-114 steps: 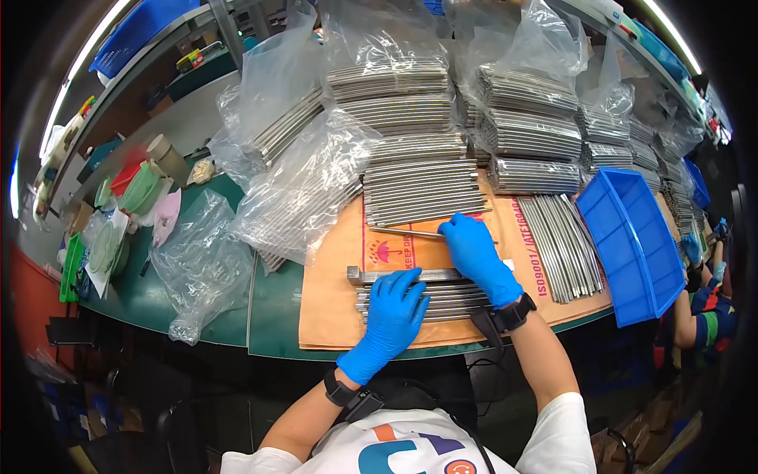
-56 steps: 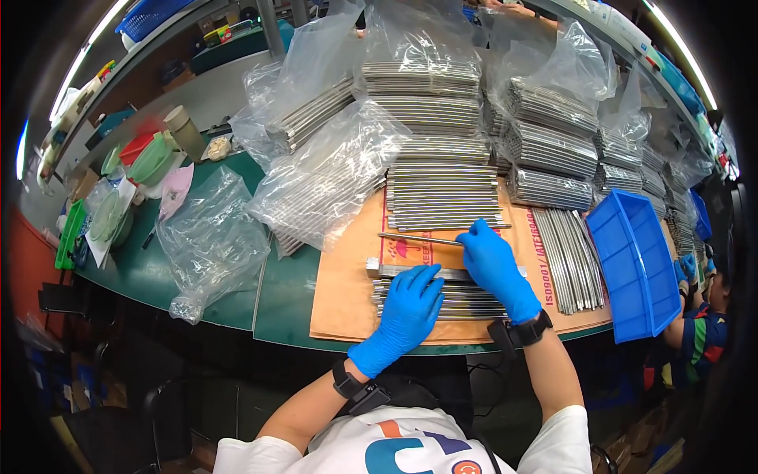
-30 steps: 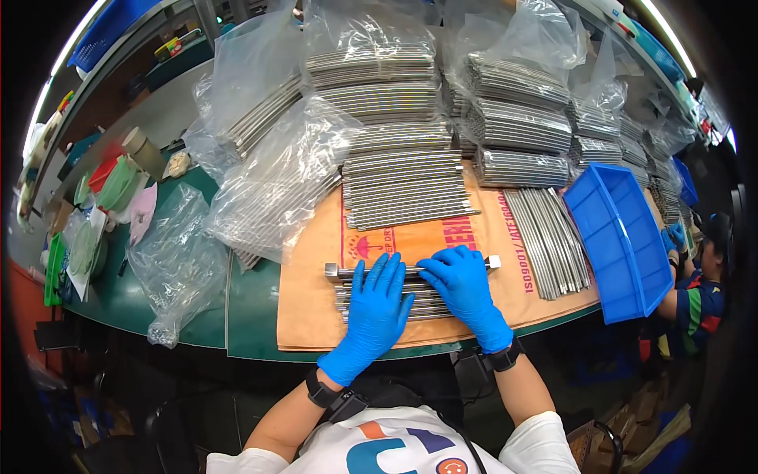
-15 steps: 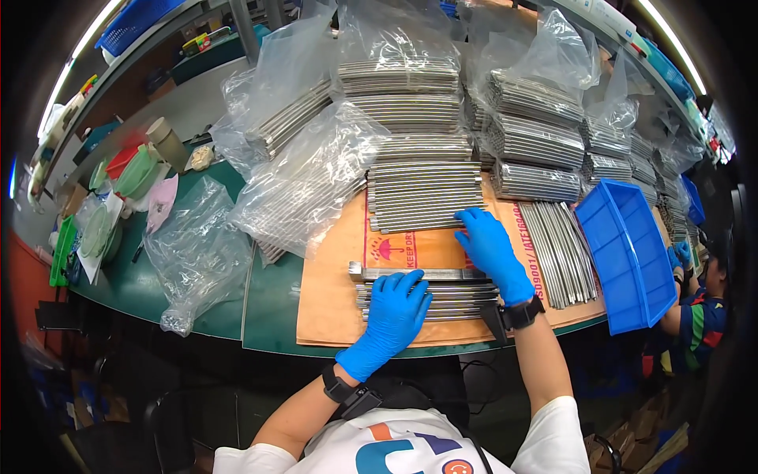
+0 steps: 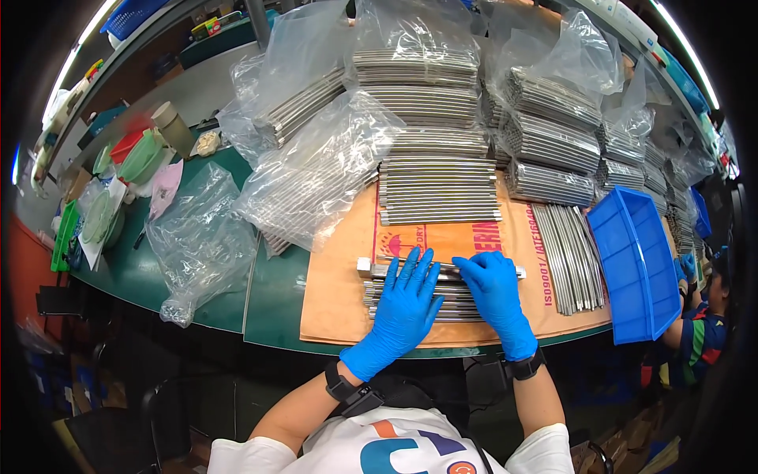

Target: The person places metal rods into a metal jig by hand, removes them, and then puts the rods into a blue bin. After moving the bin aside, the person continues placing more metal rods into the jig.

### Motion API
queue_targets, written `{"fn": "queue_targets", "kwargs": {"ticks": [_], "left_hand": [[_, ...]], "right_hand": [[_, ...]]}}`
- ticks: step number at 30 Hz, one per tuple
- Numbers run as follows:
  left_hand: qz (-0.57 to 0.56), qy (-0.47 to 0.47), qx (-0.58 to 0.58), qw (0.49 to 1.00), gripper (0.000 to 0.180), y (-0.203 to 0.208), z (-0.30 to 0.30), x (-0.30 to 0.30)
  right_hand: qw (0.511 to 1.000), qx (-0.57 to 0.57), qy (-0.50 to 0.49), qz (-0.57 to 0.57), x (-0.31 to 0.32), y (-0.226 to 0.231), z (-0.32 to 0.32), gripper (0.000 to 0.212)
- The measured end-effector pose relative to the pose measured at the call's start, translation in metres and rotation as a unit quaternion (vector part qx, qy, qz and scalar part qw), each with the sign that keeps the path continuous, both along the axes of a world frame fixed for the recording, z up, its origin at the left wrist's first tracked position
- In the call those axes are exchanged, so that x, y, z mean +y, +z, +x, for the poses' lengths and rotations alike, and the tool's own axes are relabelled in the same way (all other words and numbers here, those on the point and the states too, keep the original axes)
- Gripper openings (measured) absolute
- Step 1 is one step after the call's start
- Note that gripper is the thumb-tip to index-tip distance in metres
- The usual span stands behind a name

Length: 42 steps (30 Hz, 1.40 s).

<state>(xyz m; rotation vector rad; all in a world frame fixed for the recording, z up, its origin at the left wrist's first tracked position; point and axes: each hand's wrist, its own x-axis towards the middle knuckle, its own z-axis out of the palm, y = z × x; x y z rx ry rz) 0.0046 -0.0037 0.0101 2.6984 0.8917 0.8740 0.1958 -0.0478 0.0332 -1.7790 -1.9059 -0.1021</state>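
Note:
My left hand (image 5: 401, 310), in a blue glove, lies with its fingers spread over a metal bar and a row of rods. The light block at the left end of that bar (image 5: 365, 268) shows beside my fingers. My right hand (image 5: 499, 299), also gloved, is closed at the bar, thumb and fingers pinching what looks like a thin metal rod (image 5: 447, 267) lying along it. Below the bar, a near row of metal rods (image 5: 456, 308) runs partly under both hands. A larger row of rods (image 5: 439, 192) lies just beyond.
Orange printed paper (image 5: 335, 316) covers the green table (image 5: 276, 304). Rods (image 5: 564, 257) and a blue bin (image 5: 636, 268) are at right. Bagged rod stacks (image 5: 418, 103) rise behind. Left are a crumpled plastic bag (image 5: 197, 245) and green baskets (image 5: 142, 158). A co-worker (image 5: 707, 316) sits far right.
My right hand has drawn back from the far row of rods to the bar, with a thin rod apparently in its fingers. My left hand's fingers have spread; the view has shifted slightly.

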Motion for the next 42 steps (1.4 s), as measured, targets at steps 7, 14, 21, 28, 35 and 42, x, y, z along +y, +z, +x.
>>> {"fn": "queue_targets", "kwargs": {"ticks": [7,14,21,28,35,42], "left_hand": [[0.001,0.017,0.034,0.999,0.055,-0.001,0.002,-0.001],[-0.019,-0.006,0.023,1.0,0.056,-0.003,0.005,-0.002],[-0.011,0.007,-0.012,1.0,0.048,0.004,0.0,-0.001],[0.007,0.016,-0.043,0.999,0.03,0.001,-0.002,-0.002],[0.018,-0.002,-0.066,0.998,0.022,-0.003,-0.001,-0.002],[0.024,-0.018,-0.062,0.998,0.024,-0.005,-0.003,-0.008]], "right_hand": [[0.999,0.031,0.027,0.026,-0.008,0.001,-0.008,0.026],[0.998,0.033,0.039,0.032,-0.005,-0.009,-0.003,0.027],[0.998,0.002,0.058,0.026,-0.009,0.002,-0.004,0.024],[0.989,0.069,0.114,-0.055,0.011,0.008,0.004,0.023],[0.994,-0.081,-0.028,-0.068,0.075,-0.005,0.044,0.02],[0.989,-0.08,0.022,-0.12,0.05,0.0,0.036,0.013]]}}
